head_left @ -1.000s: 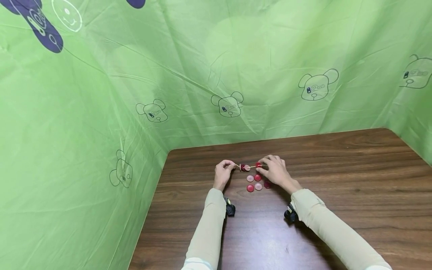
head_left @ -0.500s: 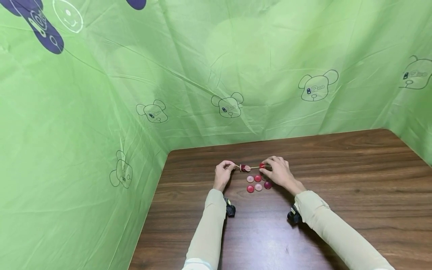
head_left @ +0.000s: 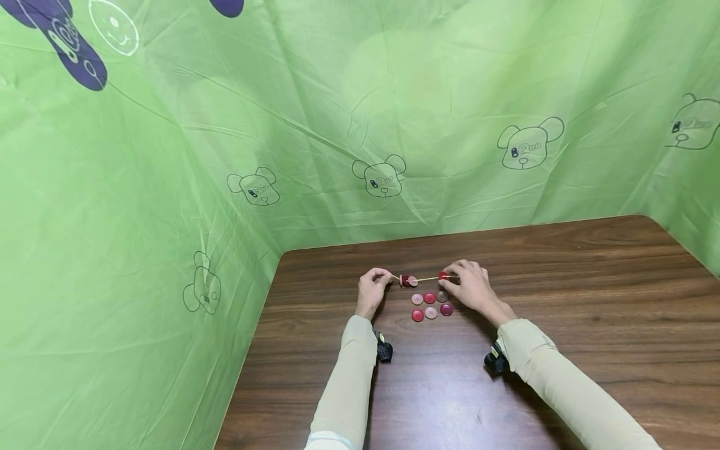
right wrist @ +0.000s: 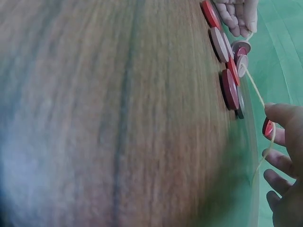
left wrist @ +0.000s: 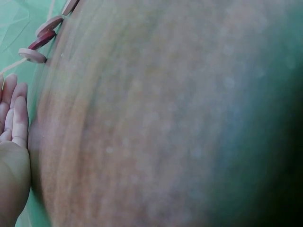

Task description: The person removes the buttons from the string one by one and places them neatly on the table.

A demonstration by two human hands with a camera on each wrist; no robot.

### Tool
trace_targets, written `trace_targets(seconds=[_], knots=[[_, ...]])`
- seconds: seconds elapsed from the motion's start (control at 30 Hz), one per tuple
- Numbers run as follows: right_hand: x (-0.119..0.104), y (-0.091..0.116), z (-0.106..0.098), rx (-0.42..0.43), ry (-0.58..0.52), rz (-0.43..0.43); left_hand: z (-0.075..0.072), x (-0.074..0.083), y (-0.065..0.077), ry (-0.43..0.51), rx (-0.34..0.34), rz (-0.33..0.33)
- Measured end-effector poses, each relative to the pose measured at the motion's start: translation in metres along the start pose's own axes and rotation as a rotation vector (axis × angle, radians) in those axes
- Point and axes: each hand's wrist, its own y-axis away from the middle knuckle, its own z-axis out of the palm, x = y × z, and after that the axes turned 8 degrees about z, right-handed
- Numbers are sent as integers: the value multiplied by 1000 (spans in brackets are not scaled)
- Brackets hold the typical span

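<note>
My left hand point(head_left: 371, 292) pinches one end of a thin pale yellow string point(head_left: 429, 279). Close to it, a pink, a dark red and another pink button point(head_left: 413, 282) sit bunched on the string. Farther right, my right hand point(head_left: 469, 289) holds a red button point(right wrist: 268, 126) between thumb and finger. In the right wrist view the string runs taut to this button, and its loose tail point(right wrist: 258, 170) hangs past the fingers. The left wrist view shows the strung buttons point(left wrist: 42, 39) and part of the left hand; its fingertips' grip is cut off there.
Below the string, loose buttons lie in two rows on the brown wooden table point(head_left: 315, 350): pink point(head_left: 417, 299), red point(head_left: 430, 298) and dark brown point(head_left: 442, 296) behind, red point(head_left: 417, 315), pink point(head_left: 430, 312) and magenta point(head_left: 446, 309) in front. Green cloth point(head_left: 315, 212) walls the table's back and left.
My right hand has moved to the right with the red button, widening its distance from the strung buttons. The dark brown button has come into sight. My left hand has stayed in place.
</note>
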Motion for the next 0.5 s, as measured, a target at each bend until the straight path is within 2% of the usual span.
trace_targets(seconds=[0.5], knots=[[14, 1, -7, 19, 3, 17, -2, 3, 1, 20, -12, -10]])
